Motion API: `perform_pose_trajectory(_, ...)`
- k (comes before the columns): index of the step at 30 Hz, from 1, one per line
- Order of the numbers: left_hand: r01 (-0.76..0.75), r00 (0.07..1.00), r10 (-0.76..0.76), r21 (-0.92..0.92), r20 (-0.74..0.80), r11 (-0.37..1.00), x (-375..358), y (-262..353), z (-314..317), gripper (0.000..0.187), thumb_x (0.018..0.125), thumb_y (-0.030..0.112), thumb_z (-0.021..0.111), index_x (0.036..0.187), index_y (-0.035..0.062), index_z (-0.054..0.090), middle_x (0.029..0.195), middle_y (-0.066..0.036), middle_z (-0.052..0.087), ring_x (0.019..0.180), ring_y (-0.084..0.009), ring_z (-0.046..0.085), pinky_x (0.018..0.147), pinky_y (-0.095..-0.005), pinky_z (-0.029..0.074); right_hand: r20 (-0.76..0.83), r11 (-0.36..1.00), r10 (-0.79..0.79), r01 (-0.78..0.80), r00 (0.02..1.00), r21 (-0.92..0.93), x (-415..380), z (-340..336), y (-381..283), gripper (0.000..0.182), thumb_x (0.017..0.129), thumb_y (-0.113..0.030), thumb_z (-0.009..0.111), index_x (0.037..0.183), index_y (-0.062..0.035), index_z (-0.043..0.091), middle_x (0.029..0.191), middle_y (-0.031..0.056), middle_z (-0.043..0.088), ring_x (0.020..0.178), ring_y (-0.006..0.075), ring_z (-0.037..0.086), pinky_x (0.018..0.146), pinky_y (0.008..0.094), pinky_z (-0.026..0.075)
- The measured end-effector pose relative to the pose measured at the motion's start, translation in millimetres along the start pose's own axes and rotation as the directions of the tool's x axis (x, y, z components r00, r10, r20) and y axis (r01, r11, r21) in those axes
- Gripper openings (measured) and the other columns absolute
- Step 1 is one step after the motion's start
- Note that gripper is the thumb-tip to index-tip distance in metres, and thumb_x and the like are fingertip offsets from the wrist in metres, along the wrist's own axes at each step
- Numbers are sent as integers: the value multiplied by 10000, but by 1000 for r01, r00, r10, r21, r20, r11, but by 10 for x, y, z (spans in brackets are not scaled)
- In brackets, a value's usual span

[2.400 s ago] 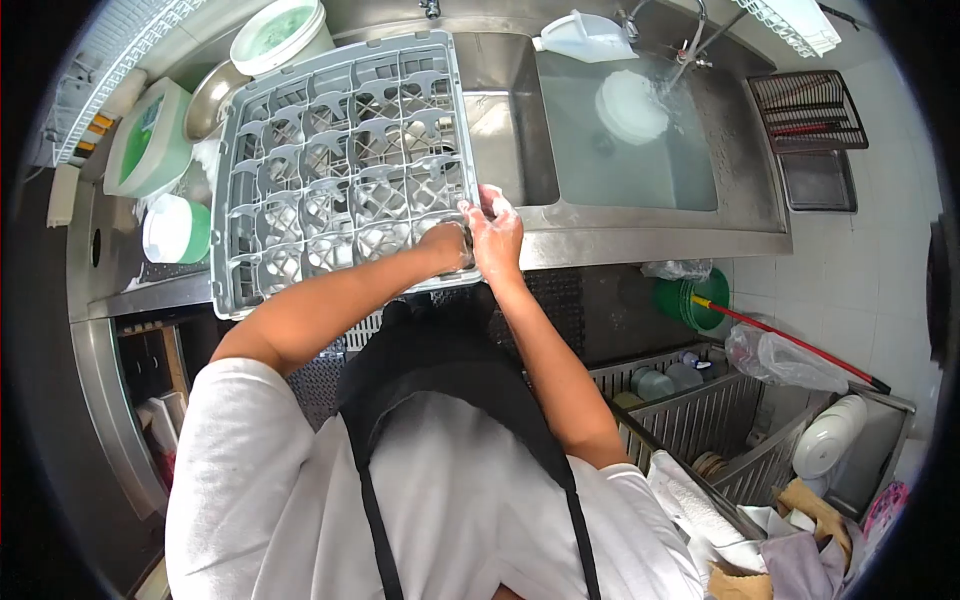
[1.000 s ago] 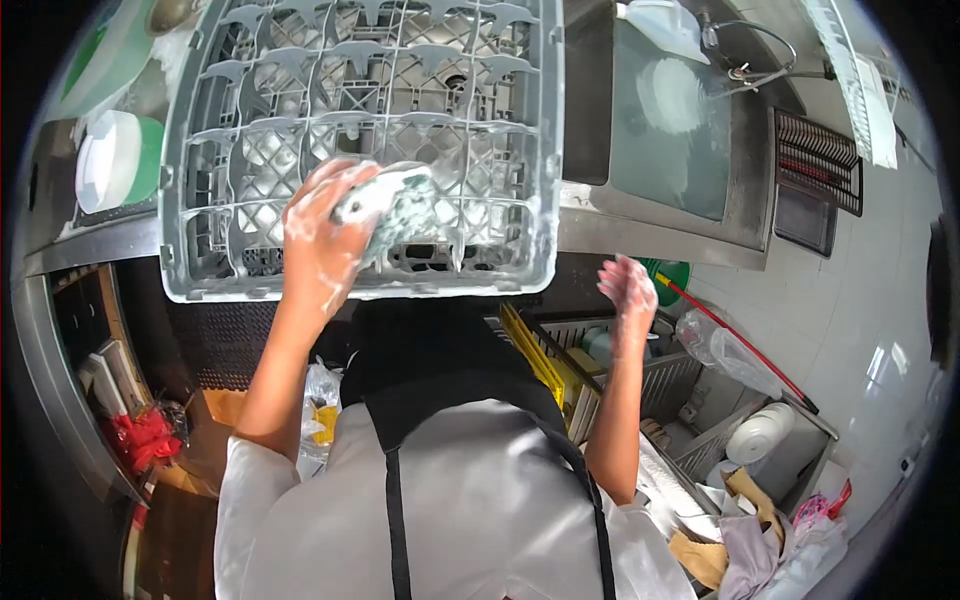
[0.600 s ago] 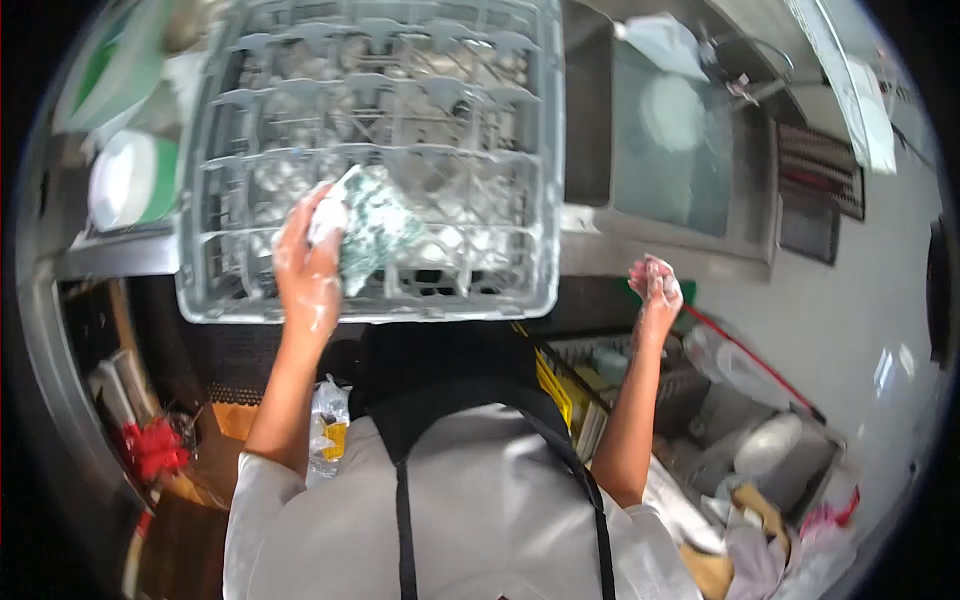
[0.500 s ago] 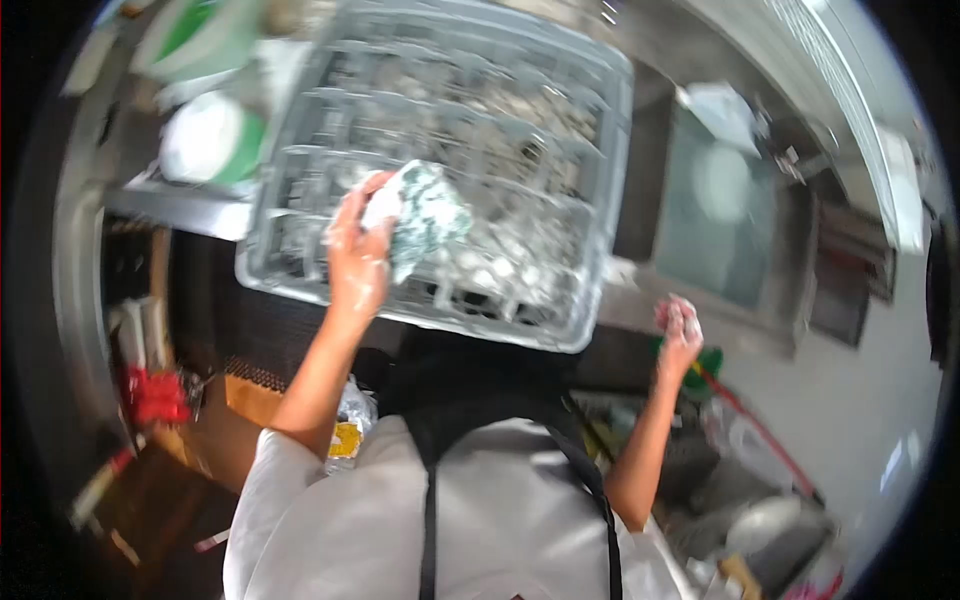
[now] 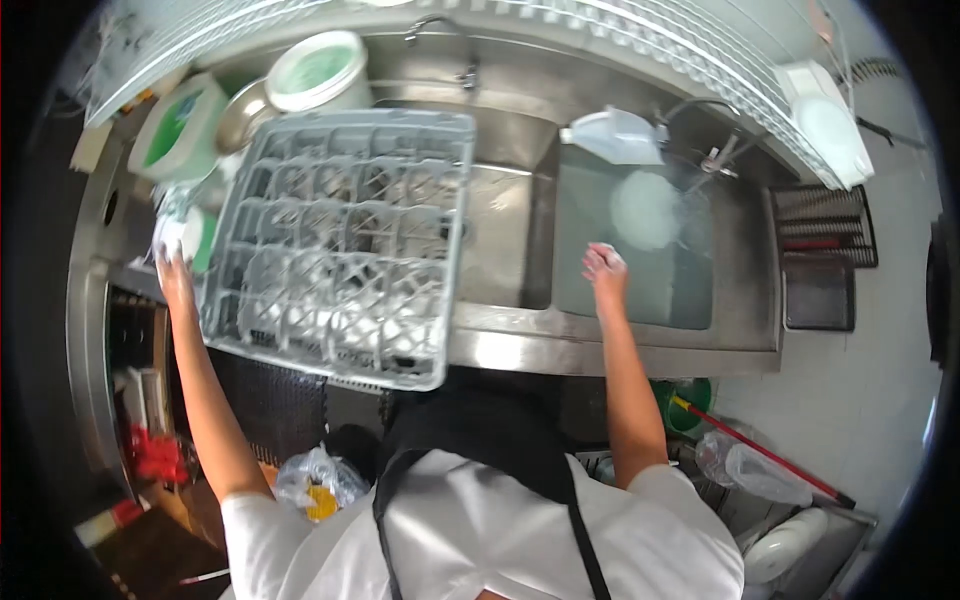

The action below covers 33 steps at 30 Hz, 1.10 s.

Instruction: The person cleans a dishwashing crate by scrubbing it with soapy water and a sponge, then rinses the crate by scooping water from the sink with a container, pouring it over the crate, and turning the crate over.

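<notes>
My left hand (image 5: 175,272) is at the far left, its fingers stretched out beside a white and green round container (image 5: 188,238). Nothing shows in its grip. A pale green and white bunched thing (image 5: 176,203), perhaps a cloth, lies just beyond the fingertips. To the right of that hand stands a grey dish rack (image 5: 455,235) with many compartments, holding several clear glasses (image 5: 340,300). My right hand (image 5: 606,268) hovers at the left part of the water-filled sink (image 5: 585,300), fingers apart and slightly bent, holding nothing I can see.
A pale round thing (image 5: 645,210) sits in the water, with a white jug-like container (image 5: 615,136) at the sink's back edge. Behind the rack are a white bucket (image 5: 318,72), a metal bowl (image 5: 246,112) and a green tub (image 5: 180,128). A wire shelf (image 5: 640,40) hangs above.
My left hand has moved left from above the rack and no longer holds the green and white cloth. My right hand has moved up to the sink. The view has shifted right.
</notes>
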<state>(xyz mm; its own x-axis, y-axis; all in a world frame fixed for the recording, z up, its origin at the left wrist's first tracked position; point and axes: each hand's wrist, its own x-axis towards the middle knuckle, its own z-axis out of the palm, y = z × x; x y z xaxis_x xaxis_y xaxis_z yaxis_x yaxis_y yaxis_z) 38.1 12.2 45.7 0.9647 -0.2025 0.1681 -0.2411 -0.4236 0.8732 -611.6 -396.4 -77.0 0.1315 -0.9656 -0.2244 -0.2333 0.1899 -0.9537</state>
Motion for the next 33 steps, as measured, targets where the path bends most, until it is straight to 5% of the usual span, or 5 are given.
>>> perform_pose_trajectory(2,-404,910,345,303,230,863,-596,-210,64,515,1038,343,514,1391,-32,515,1353,-202,594,1222,-330,585,1060,-401,431,-97,982,-117,100,988,-159,504,-16,198,232,916,-185,664,1113,-64,677,939,42,706,707,113,626,596,289,521)
perform_pose_trajectory(9,-401,915,321,653,245,643,-2853,687,793,362,957,237,637,1288,93,645,1332,-175,613,1239,-362,551,1088,-450,396,-89,795,-434,335,896,-507,2214,725,-559,531,888,-293,662,1345,-41,558,926,155,731,758,243,721,647,400,563)
perform_pose_trajectory(15,-281,959,189,607,213,743,-3042,894,879,274,902,318,660,1042,109,769,1067,-107,743,1050,-320,661,984,-426,468,201,690,57,107,978,-716,2765,913,-1237,423,933,-374,574,893,32,687,701,188,703,565,290,703,556,384,585)
perform_pose_trajectory(25,-227,974,165,595,158,771,-3041,923,892,327,862,370,691,939,65,782,938,-151,748,885,-347,690,878,-428,508,144,179,-674,349,725,-920,1807,-337,745,344,954,-341,614,1182,-88,665,1308,191,625,1090,360,661,939,446,526)
perform_pose_trajectory(33,-288,957,232,499,173,817,-3038,954,838,283,852,344,689,922,85,779,882,-128,744,816,-340,689,840,-427,514,-720,966,-258,175,644,-189,1034,-1564,949,160,881,-154,569,953,-37,651,914,88,645,804,240,634,711,381,519)
